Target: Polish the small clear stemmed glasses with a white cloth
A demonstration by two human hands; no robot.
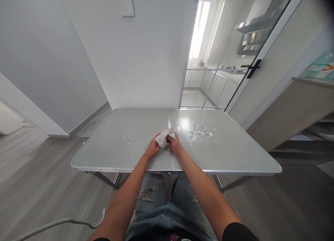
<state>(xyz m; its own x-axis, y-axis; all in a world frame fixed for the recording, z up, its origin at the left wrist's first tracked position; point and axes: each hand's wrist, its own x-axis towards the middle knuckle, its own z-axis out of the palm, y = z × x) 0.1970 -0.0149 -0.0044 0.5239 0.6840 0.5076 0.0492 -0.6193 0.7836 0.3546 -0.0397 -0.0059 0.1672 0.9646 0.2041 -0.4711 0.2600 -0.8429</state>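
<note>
Over the middle of the table, near its seam, my left hand [153, 146] is closed on the left end of a bunched white cloth [162, 139]. My right hand [175, 144] pinches the cloth from the other side. A clear glass [179, 129] shows just past my right fingers, partly hidden by hand and cloth; its stem cannot be made out. To the right, several clear stemmed glasses [202, 132] stand close together. On the left half, another small clear glass piece [126, 137] is by itself, its outline faint.
The light grey folding table [104, 143] has a metal rim and a centre seam. Behind it are a white wall [146, 67] and a glazed door [214, 60] with a black handle [253, 67]. A wooden shelf unit [294, 112] stands right. A pale cable [60, 221] hangs lower left.
</note>
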